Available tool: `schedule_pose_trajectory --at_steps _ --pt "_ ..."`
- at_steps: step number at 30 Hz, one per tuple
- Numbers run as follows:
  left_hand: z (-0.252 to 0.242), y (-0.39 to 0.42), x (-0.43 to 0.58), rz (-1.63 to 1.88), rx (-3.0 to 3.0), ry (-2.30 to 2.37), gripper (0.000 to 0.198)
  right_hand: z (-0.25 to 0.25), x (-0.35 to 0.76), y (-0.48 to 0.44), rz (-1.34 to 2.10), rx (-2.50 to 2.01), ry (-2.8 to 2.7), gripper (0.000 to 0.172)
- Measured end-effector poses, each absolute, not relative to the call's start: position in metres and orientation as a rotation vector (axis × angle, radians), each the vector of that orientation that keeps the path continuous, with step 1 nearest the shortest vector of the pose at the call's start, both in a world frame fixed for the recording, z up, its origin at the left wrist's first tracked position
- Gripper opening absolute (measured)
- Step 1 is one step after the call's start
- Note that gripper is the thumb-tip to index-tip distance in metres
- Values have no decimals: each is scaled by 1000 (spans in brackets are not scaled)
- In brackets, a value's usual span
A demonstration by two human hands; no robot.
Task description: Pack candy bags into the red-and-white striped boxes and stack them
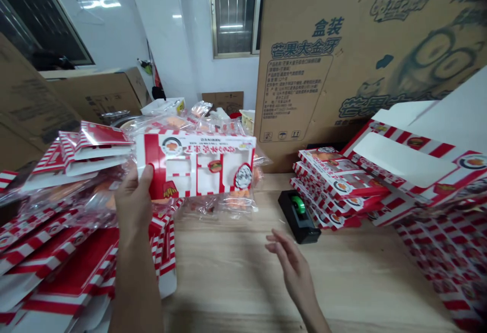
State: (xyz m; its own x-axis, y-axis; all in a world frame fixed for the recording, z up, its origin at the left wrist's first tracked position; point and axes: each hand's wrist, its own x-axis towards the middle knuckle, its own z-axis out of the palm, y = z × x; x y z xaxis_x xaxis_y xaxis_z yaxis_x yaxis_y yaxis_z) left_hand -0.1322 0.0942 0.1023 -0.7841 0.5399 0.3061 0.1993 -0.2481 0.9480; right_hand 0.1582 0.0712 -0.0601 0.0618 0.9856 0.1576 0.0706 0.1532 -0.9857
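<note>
Left hand (133, 203) pinches a glossy red-and-white card box (196, 165), raised at 11 o'clock.

We see its fingers (142, 178) curled on the thin die-cut edge, firm hold; right hand (292, 267) half open, fingers loose, holding nothing, above the wood-grain table (228, 282), just below a black tape dispenser (299, 221) with green roll at 2 o'clock. Crinkly clear plastic (216, 203) behind the box; flat printed card stacks (49, 267) at 9 o'clock, folded card boxes (338, 188) at 3 o'clock.

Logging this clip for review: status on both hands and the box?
Left hand gripping red-and-white striped cardboard box, clear plastic bags behind it. Right hand open, empty, over light wooden table. Black tape dispenser with green roll ahead of it.
</note>
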Motion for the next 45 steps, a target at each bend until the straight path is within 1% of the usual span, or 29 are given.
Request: schedule_pose_trajectory --at_steps 3,6,7,9,12,14,15,17,19,20,22,24,26,28,31,33,35,37,39,41,45 --pt "103 81 -129 1776 992 1707 31 -34 163 87 1003 -984 -1219 48" --pt "104 74 -125 1202 1273 1636 29 -15 167 93 1002 -867 -1295 64" --pt "102 73 -122 1011 1377 1598 27 -11 166 91 1064 -847 -1355 67" --pt "92 74 -112 741 1576 1507 24 -12 159 83 1283 -838 -1462 72" --pt "68 82 -94 580 1878 1447 21 -36 138 62 1638 -885 -1419 82" --pt "54 92 -86 595 2045 1541 23 -63 124 48 1724 -957 -1302 82" --pt "51 100 -83 634 2093 1621 25 -77 119 42 1705 -1014 -1262 79" --pt "50 120 -80 741 2137 1791 29 -102 116 34 1582 -1154 -1249 71" --pt "54 146 -76 812 2182 1914 33 -117 118 31 1435 -1264 -1320 58" --pt "56 161 -73 827 2219 1958 37 -120 122 31 1371 -1299 -1366 50" --pt "56 192 -63 808 2300 2006 51 -120 129 35 1257 -1341 -1433 38" --pt "54 220 -53 755 2372 2016 63 -115 138 41 1174 -1355 -1444 34" --pt "49 240 -44 711 2423 2007 66 -109 146 47 1145 -1337 -1419 34" --pt "47 250 -41 702 2450 1997 62 -101 154 52 1153 -1306 -1383 32" --pt "47 246 -46 753 2458 1976 49 -88 165 63 1185 -1308 -1281 33" --pt "47 232 -51 804 2445 1945 39 -78 171 76 1235 -1297 -1166 39" --pt "45 212 -56 861 2417 1897 32 -67 175 95 1295 -1248 -1040 47" --pt "41 191 -57 936 2371 1840 31 -55 175 121 1319 -1197 -948 53" --pt "37 175 -56 1033 2300 1795 31 -42 172 154 1280 -1173 -906 54" --pt "34 166 -54 1146 2178 1754 28 -27 164 192 1224 -1153 -897 51" --pt "32 173 -50 1386 1725 1658 24 3 141 260 1275 -1104 -918 31"
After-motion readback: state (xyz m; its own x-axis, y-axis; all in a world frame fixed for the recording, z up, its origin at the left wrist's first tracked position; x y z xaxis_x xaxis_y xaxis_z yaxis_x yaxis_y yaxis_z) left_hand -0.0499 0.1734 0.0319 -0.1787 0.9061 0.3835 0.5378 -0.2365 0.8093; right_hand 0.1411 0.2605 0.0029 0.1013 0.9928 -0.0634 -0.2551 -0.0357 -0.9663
